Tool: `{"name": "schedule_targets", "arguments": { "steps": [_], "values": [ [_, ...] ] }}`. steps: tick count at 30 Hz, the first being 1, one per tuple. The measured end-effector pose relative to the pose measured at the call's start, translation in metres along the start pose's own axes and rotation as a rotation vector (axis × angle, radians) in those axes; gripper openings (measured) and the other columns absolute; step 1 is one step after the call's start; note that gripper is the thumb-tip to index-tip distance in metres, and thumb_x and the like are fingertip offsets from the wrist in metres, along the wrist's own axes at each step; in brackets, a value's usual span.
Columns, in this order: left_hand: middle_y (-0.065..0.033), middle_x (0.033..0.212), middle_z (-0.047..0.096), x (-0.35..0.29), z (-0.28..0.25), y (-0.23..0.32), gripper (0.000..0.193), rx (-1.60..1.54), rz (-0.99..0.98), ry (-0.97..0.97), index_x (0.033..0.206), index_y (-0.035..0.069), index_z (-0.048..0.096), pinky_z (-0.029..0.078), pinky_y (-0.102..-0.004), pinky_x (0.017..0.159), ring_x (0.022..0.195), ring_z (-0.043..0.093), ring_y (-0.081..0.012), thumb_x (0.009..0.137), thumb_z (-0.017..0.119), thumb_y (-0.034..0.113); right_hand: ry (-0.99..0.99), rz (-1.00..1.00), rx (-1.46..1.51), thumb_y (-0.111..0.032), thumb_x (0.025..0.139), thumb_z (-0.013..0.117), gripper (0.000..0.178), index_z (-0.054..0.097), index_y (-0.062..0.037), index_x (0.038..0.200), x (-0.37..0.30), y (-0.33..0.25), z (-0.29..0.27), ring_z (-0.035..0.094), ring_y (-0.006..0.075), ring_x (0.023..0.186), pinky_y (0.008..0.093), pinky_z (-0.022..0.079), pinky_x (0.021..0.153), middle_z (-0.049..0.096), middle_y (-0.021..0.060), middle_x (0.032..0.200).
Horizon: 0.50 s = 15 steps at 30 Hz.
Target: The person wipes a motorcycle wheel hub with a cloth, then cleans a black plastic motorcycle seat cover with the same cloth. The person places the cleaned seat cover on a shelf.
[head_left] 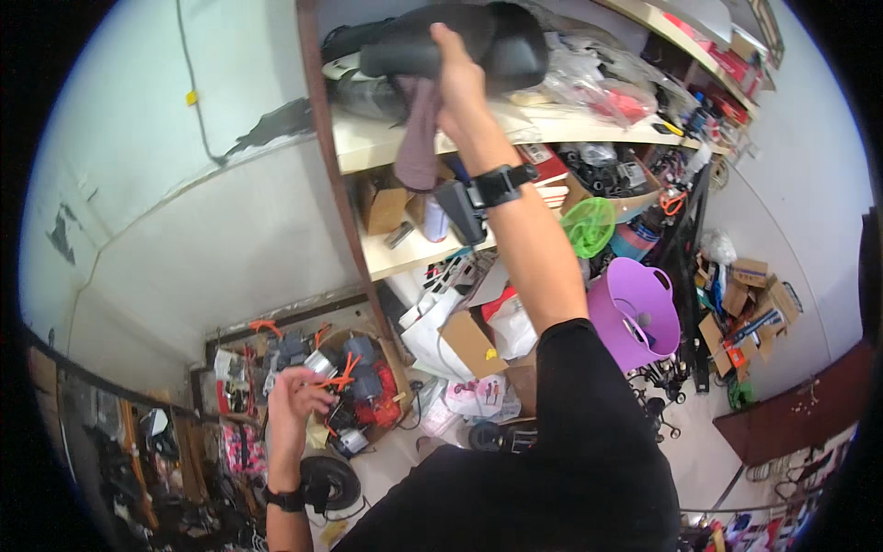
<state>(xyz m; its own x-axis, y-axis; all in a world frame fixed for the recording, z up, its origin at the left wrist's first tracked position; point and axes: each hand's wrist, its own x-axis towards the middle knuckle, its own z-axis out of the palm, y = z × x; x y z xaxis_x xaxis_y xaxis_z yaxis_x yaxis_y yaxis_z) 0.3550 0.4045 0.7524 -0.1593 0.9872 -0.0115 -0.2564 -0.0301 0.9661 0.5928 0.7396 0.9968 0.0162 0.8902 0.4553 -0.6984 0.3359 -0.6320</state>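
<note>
My right hand (pixel 459 87) reaches up to the upper shelf and grips a smooth black saddle-like thing (pixel 405 48), one digit lying over its surface. The other fingers of that hand are mostly hidden. A long mauve piece with a rounded lower end (pixel 418 152) hangs beside the palm, over the shelf edge; I cannot tell whether it belongs to the black thing. Low on the left, my left hand (pixel 299 400) is held in the air with its fingers loosely bent and apart. It holds nothing and is nearest to orange cable-like strips (pixel 342 375) above a box of grey and red parts.
Clear plastic bags (pixel 598 78) crowd the upper shelf (pixel 368 138). Cartons and a can (pixel 435 221) stand on the shelf below. A purple tub (pixel 635 317) and a green mesh basket (pixel 589 227) are at the right. A black wheel (pixel 331 483) lies on the floor.
</note>
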Motion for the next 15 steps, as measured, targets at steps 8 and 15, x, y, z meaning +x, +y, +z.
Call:
{"name": "schedule_targets", "arguments": {
  "steps": [8, 15],
  "values": [
    [-0.0140, 0.097, 0.063, -0.008, -0.020, -0.033, 0.052, 0.013, -0.107, 0.028, 0.106, 0.003, 0.054, 0.051, -0.0306, 0.059, 0.072, 0.067, -0.0229, 0.105, 0.029, 0.049, 0.136, 0.045, -0.165, -0.035, 0.083, 0.073, 0.052, 0.061, 0.0095, 0.106, 0.063, -0.031, -0.006, 0.062, 0.0208, 0.087, 0.0367, 0.050, 0.079, 0.064, 0.0127, 0.102],
    [-0.0140, 0.094, 0.063, -0.007, -0.027, -0.041, 0.052, 0.041, -0.193, 0.103, 0.106, 0.002, 0.054, 0.052, -0.0315, 0.059, 0.071, 0.067, -0.0240, 0.105, 0.031, 0.048, 0.083, 0.156, -0.314, -0.058, 0.080, 0.073, 0.086, 0.056, 0.0186, 0.115, 0.121, -0.005, 0.018, 0.061, 0.0234, 0.099, 0.0384, 0.049, 0.086, 0.062, 0.0221, 0.118]
  ]
}}
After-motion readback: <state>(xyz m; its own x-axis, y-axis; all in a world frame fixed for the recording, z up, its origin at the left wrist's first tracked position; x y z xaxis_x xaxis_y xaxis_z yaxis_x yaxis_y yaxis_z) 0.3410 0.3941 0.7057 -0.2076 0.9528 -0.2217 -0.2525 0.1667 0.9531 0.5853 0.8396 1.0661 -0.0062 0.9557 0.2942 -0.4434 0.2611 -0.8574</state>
